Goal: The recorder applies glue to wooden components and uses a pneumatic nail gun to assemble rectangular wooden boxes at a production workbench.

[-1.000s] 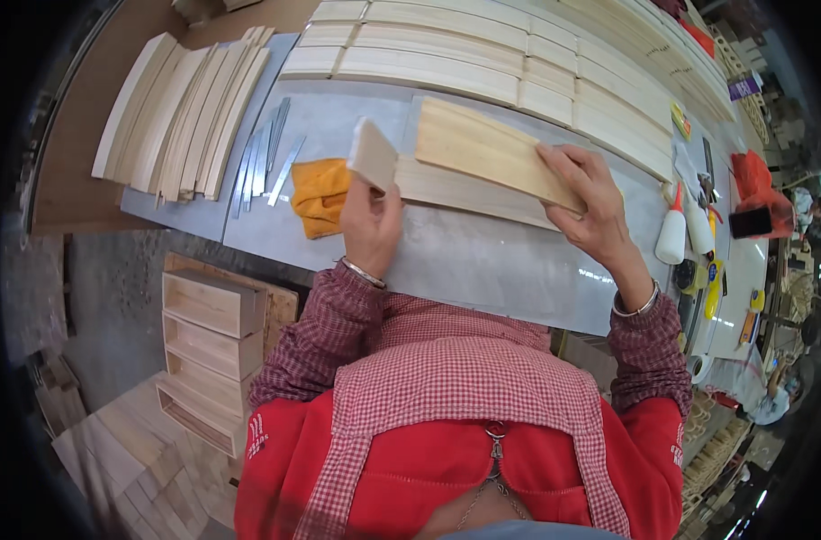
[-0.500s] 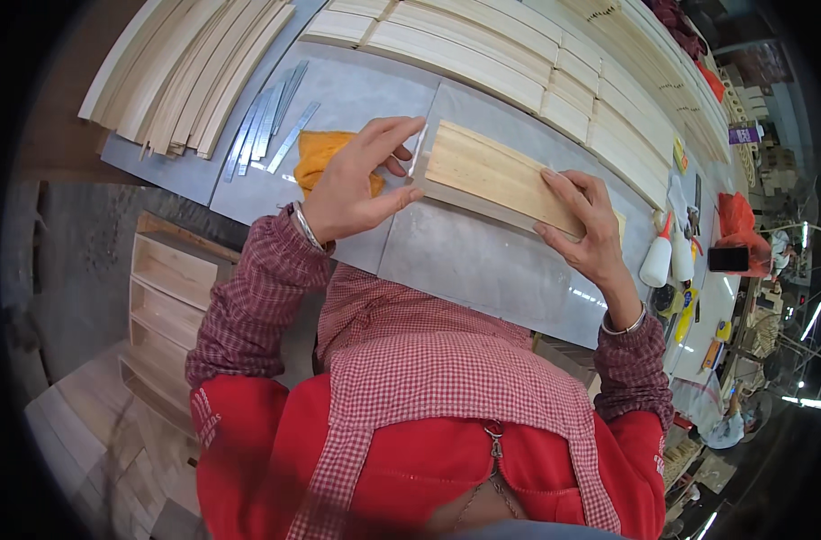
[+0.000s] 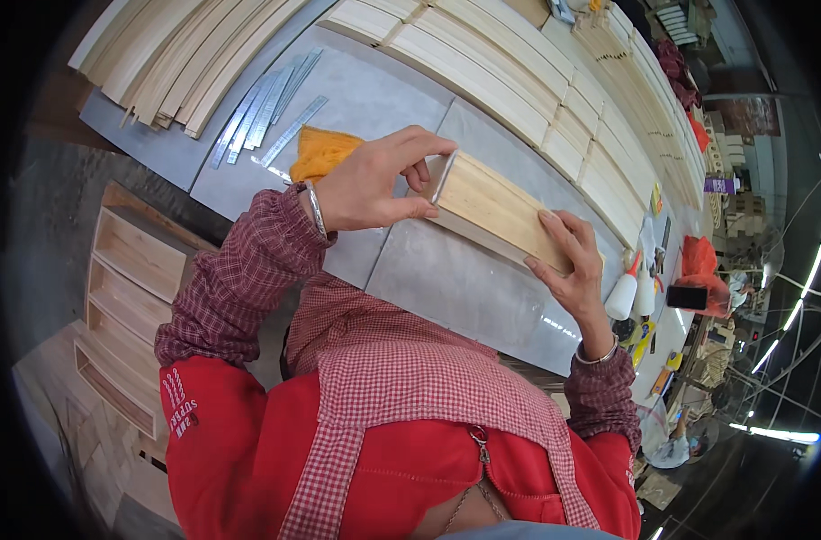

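Left hand (image 3: pixel 367 187) and right hand (image 3: pixel 574 268) grip a wooden box (image 3: pixel 496 200), grey table (image 3: pixel 428 281) below, strip lights (image 3: pixel 793 436) beyond.

Two bare hands: one left hand (image 3: pixel 370 184), one right hand (image 3: pixel 572 270). Between them, one rectangular wooden box (image 3: pixel 500 202). Two metal bracelets (image 3: pixel 316 210), one per wrist; two checked sleeve covers (image 3: pixel 239 279); one checked apron (image 3: pixel 446 378) with two shoulder straps (image 3: pixel 325 477). One orange-yellow cloth (image 3: pixel 325 155), two white squeeze bottles (image 3: pixel 623 297), one black smartphone (image 3: pixel 687 297), one red plastic bag (image 3: pixel 699 261). At least five flat metal strips (image 3: pixel 293 132), some overlapping. At least three open wooden boxes (image 3: pixel 139 241) in one stack. More than six long wooden slats (image 3: pixel 172 63), too closely overlapped for an exact count.
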### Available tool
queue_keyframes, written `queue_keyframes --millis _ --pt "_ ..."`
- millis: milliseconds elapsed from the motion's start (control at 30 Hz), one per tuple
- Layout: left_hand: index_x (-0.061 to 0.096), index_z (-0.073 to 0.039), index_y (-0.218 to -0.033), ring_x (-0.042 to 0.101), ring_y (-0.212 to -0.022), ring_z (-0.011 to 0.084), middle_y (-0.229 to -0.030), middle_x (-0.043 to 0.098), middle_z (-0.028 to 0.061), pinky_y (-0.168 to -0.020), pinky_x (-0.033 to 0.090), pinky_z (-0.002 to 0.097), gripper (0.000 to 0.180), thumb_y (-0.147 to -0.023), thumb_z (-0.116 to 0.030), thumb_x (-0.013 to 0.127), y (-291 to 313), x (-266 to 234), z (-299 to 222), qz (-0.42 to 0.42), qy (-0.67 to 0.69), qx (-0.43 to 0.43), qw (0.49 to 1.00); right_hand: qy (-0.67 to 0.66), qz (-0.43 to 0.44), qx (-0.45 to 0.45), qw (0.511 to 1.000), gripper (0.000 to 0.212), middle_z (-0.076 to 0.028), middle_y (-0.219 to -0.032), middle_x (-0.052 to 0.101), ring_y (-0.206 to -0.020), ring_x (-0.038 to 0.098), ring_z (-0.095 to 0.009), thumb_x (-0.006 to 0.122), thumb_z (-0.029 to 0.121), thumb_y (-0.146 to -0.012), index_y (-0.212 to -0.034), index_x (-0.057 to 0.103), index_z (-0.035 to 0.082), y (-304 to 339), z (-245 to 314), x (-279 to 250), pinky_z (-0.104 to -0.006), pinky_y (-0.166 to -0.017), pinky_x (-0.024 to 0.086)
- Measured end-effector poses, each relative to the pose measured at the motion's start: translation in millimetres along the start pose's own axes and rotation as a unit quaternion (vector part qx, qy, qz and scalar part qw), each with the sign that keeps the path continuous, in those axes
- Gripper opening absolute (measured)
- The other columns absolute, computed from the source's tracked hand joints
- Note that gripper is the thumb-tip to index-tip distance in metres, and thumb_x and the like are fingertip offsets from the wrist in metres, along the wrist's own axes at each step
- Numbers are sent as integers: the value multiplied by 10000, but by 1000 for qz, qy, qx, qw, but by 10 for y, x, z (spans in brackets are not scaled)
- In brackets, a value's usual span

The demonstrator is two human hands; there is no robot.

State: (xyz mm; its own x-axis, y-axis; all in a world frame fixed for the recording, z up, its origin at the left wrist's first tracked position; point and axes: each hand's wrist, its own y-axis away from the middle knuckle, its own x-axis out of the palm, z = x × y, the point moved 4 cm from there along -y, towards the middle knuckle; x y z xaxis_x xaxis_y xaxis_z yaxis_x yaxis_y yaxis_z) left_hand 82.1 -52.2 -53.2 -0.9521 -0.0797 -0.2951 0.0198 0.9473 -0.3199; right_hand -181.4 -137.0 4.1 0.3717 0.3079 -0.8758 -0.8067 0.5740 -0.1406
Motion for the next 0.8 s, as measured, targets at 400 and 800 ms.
queue_keyframes --millis 400,800 --pt "507 -56 -1276 539 -780 133 -1033 537 69 -708 487 209 686 -642 43 749 9 24 23 -10 10 7 1000 1 6 18 1000 544 -108 -1173 531 -1015 500 -240 774 235 -711 -1217 617 115 -6 -1 32 -324 -871 429" --pt "510 -62 -1253 537 -745 145 -1027 524 58 -698 480 228 632 -679 -69 773 1 40 41 -21 23 27 999 0 11 24 1000 544 -110 -1178 525 -1019 499 -238 781 230 -705 -1214 625 119 -7 -15 44 -318 -876 430"
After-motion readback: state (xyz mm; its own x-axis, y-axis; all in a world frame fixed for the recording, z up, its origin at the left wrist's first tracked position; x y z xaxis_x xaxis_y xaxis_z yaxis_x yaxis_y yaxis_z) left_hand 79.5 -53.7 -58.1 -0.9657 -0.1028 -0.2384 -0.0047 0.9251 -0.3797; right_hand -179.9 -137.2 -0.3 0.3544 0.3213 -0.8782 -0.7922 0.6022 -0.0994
